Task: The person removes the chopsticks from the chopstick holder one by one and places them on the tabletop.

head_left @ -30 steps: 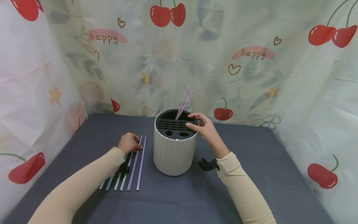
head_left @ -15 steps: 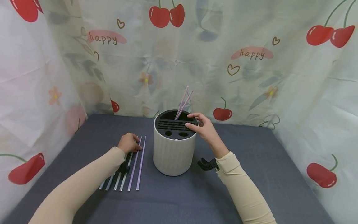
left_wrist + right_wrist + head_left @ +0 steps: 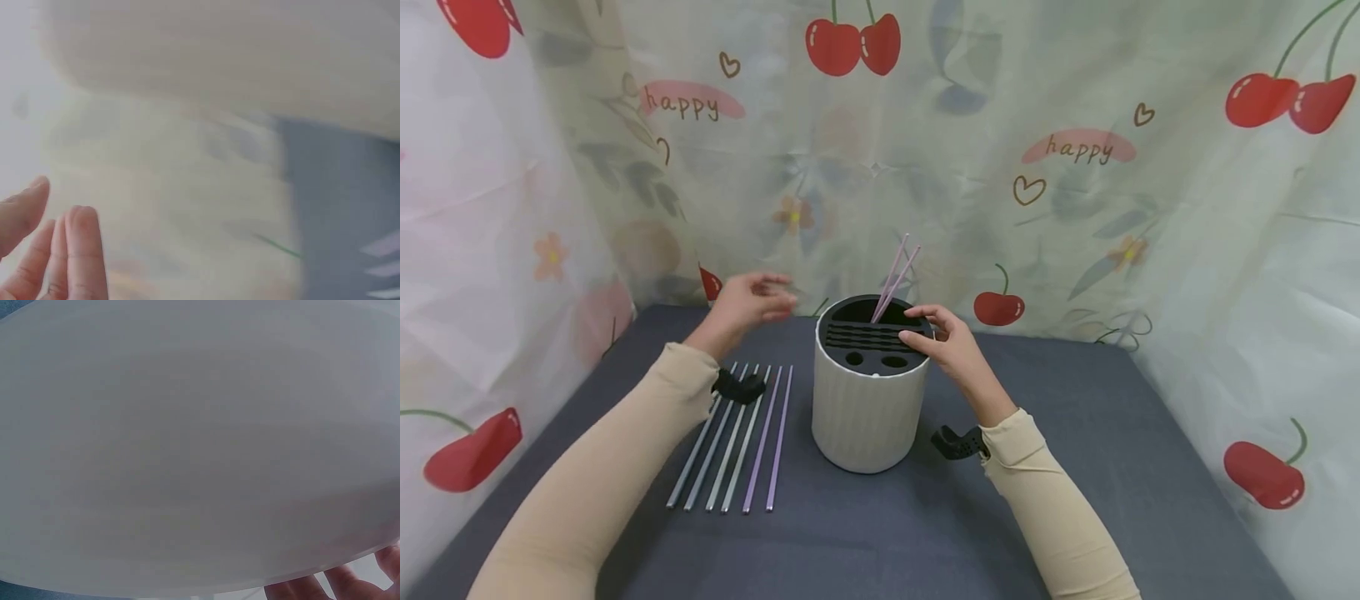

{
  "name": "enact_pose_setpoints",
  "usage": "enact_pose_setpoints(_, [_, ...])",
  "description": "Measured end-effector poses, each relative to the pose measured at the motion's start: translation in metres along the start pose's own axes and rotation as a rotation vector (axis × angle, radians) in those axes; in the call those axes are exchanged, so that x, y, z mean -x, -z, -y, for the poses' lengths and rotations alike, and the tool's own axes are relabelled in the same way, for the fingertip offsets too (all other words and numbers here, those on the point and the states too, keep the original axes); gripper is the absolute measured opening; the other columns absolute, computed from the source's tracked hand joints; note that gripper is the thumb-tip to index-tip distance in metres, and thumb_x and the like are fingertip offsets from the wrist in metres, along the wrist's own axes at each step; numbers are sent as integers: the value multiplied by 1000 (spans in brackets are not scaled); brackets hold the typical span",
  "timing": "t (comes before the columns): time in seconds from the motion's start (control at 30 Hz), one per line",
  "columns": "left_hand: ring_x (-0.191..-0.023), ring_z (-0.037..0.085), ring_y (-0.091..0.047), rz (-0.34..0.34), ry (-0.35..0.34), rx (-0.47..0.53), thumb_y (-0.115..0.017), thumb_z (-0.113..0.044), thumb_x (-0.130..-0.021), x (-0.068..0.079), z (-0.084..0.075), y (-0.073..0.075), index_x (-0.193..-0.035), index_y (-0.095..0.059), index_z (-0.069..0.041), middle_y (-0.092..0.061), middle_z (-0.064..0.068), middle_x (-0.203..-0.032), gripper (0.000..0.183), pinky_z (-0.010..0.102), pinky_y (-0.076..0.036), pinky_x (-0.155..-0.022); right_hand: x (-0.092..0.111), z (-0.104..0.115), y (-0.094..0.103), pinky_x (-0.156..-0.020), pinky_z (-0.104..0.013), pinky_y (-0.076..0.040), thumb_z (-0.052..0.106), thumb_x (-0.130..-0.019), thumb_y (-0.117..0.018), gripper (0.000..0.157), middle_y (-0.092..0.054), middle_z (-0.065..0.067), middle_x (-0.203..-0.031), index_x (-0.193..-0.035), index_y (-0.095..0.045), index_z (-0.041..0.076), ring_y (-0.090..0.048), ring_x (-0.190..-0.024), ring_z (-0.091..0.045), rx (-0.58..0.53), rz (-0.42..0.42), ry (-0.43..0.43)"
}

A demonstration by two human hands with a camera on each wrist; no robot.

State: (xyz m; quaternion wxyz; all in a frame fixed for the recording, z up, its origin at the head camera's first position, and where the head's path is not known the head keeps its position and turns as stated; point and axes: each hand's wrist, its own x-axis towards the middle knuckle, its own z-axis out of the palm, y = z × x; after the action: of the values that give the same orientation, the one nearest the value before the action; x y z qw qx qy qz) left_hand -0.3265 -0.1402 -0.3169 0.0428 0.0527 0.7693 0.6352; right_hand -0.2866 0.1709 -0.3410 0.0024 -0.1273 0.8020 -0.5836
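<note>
Comprises one white ribbed holder [image 3: 867, 425], upright on the dark table [image 3: 1075, 483] just beside six thin sticks [image 3: 743, 450], laid in a near-parallel row, presumably for picking up singly. Includes a black slotted insert [image 3: 874, 363] with two pink sticks [image 3: 887, 292] leaning in its rear opening, upper ends tilted right, apparently propped inside. Lists also an empty left hand [image 3: 747, 307], fingers loosely extended, aloft beyond the row's far ends, and a right hand [image 3: 951, 344] gripping the holder's rim, thumb and fingers curled over the top, likely for steadying.
</note>
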Motion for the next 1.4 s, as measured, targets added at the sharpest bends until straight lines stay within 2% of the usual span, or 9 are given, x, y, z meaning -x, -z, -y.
enact_pose_setpoints(0.07, [-86,9,-67,6,-83,45,-68,-9,-90,1,-34,-4,-133,-53,-2,-61,8,-106,46,25,-57,-82,1,1,0,-118,-54,-22,24,-91,-68,41,-34,-6,-152,-127,-56,10,-25,-145,-27,-1,-1,5])
enact_pose_setpoints(0.17, [-89,10,-67,35,-154,55,-69,-12,-90,2,-75,-16,-131,-56,-5,-59,7,-106,44,28,-57,-86,1,2,0,-118,-54,-21,23,-91,-68,41,-35,-7,-152,-127,-55,9,-25,-145,-28,-4,-3,12])
enact_pose_setpoints(0.23, [-91,13,-66,73,-175,34,-69,-12,-89,0,-93,-27,-129,-57,-5,-59,8,-107,42,32,-56,-90,1,3,0,-118,-54,-21,22,-91,-68,40,-36,-7,-151,-128,-55,8,-25,-145,-28,-4,-4,15])
enact_pose_setpoints(0.33, [-94,17,-66,133,-175,0,-69,-10,-89,-6,-107,-45,-126,-59,-4,-61,11,-111,38,37,-54,-93,1,3,0,-118,-54,-20,21,-92,-68,40,-37,-8,-151,-127,-55,7,-25,-145,-29,-5,-6,16])
enact_pose_setpoints(0.53, [-106,25,-64,201,-94,-32,-68,-5,-89,-21,-106,-72,-123,-62,-2,-60,15,-120,34,34,-55,-92,0,2,-2,-118,-55,-19,22,-92,-67,40,-35,-11,-151,-127,-55,9,-27,-143,-29,-10,0,11])
enact_pose_setpoints(0.7, [-111,29,-62,239,-26,-74,-67,-3,-89,-26,-98,-84,-120,-63,0,-61,17,-124,31,37,-53,-95,0,2,-2,-118,-55,-18,22,-92,-67,39,-35,-11,-151,-127,-56,9,-26,-143,-30,-11,4,5])
enact_pose_setpoints(0.83, [-106,28,-64,260,2,-85,-66,0,-89,-29,-95,-91,-119,-62,2,-62,18,-121,30,40,-52,-97,1,3,-1,-118,-56,-19,23,-92,-67,39,-36,-8,-151,-127,-56,9,-26,-144,-29,-9,3,2])
enact_pose_setpoints(1.1, [-92,21,-66,283,6,-167,-67,-1,-89,-32,-96,-97,-117,-64,2,-65,18,-118,28,39,-54,-93,0,2,1,-119,-55,-18,21,-93,-66,40,-35,-9,-151,-129,-54,7,-25,-145,-29,-17,6,-2])
enact_pose_setpoints(1.4, [-86,21,-65,278,-30,-238,-68,-3,-88,-30,-97,-98,-106,-66,3,-64,8,-96,18,40,-55,-90,-2,2,1,-117,-57,-21,16,-93,-65,41,-32,-11,-153,-130,-53,3,-23,-145,-32,-30,11,-14])
